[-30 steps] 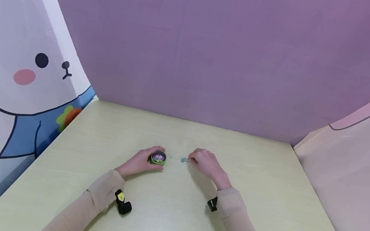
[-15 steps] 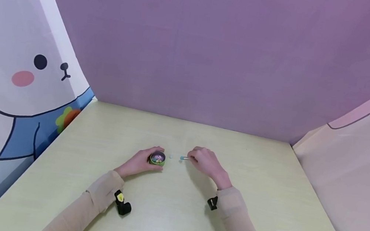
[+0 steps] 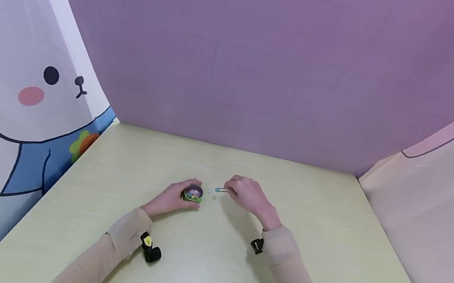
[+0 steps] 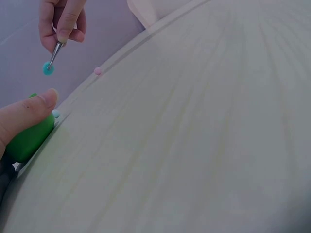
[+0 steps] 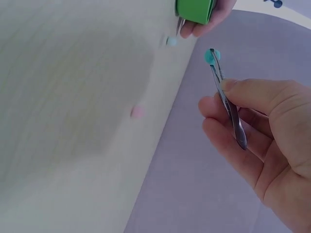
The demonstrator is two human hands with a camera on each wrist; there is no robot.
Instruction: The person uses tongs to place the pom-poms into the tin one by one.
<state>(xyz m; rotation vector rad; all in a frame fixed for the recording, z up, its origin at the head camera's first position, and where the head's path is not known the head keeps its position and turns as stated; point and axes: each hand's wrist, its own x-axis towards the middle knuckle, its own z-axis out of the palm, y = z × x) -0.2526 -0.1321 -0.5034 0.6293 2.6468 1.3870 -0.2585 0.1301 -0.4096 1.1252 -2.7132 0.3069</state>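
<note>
My left hand (image 3: 170, 198) curls thumb and fingers round a small round green container (image 4: 34, 140), upright on the table with several coloured beads inside. In my right hand (image 5: 279, 128) I pinch metal tweezers (image 5: 234, 116). Their tips grip a turquoise bead (image 5: 209, 57), held above the table and apart from the container, to its right. A pale blue bead (image 5: 171, 41) lies on the table beside the container. Farther from it rests a pink bead (image 5: 137, 111), also visible in the left wrist view.
A pale wooden table (image 3: 207, 258) lies under both hands. The purple backdrop (image 3: 258, 71) closes its far edge. Printed cloths stand at both sides, with a cartoon figure (image 3: 17, 57) on the left one. Each forearm carries a black wrist camera (image 3: 152, 252).
My right hand has lifted slightly and moved left with the tweezers, bringing the turquoise bead off the table and nearer the container. The left hand has stayed in place around the container.
</note>
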